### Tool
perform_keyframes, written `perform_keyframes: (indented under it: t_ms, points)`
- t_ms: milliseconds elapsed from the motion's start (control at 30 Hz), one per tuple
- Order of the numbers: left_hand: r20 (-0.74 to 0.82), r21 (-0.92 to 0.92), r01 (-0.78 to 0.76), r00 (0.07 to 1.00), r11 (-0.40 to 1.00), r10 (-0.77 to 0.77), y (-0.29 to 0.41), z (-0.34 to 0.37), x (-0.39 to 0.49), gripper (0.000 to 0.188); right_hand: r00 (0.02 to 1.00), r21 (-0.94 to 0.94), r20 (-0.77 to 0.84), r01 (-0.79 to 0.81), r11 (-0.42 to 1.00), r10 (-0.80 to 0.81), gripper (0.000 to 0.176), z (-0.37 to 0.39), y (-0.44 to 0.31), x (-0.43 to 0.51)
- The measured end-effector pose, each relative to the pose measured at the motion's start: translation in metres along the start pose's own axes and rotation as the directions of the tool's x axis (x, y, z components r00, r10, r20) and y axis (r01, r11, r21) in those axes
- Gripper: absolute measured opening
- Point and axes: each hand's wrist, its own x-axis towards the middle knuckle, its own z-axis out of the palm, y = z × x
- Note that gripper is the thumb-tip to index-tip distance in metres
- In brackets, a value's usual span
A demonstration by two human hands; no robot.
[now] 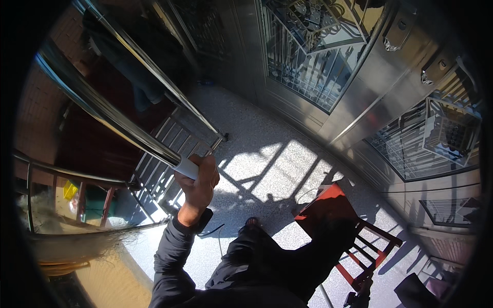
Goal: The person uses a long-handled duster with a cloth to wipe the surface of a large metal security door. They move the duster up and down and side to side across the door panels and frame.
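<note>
My left hand (198,181) is closed around the pale grey end sleeve of a thick, shiny metal tube (111,125), which runs up to the upper left. A dark sleeve covers that forearm to the wrist. To the right, my dark-trousered leg rests over the seat of a red chair (321,208) with a slatted back. My other foot (252,221) is on the speckled floor. By the end of the chair back is a dark shape (364,290) that may be my right hand in shadow; its fingers and anything held cannot be made out.
A thinner metal rail (154,71) and a barred metal frame (175,134) stand at the left, with a person's jeans-clad leg (142,92) beyond. Metal doors with glazed, grilled panels (316,77) line the upper right. A thin cable (220,240) lies near my foot.
</note>
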Motion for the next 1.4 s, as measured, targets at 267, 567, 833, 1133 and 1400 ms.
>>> perform_keyframes:
  t_ms: [267,567,833,1133,1400]
  points:
    - [0.053,0.249,-0.097,0.995,0.964,0.086,0.039,-0.113,-0.020,0.033,0.999,0.438,-0.008,0.032,0.898,-0.032,0.061,0.008,-0.037,-0.022]
    - [0.129,0.392,-0.104,0.990,0.914,0.057,0.050,-0.145,-0.058,0.025,0.901,0.887,0.315,-0.166,0.431,-0.299,0.032,0.053,-0.106,-0.111]
    - [0.117,0.504,-0.128,0.990,0.854,0.080,0.055,-0.118,-0.063,0.027,0.774,0.888,0.424,-0.252,0.384,-0.471,0.041,0.069,-0.158,-0.154]
    - [0.234,0.538,-0.262,0.960,0.801,0.157,0.056,-0.144,-0.046,0.014,0.641,0.743,0.391,0.205,0.638,-0.661,0.048,0.032,-0.251,-0.143]
    - [0.147,0.456,-0.140,0.986,0.879,0.081,0.054,-0.191,0.011,0.021,0.198,0.108,0.012,0.974,0.198,-0.980,0.045,0.032,-0.373,-0.182]
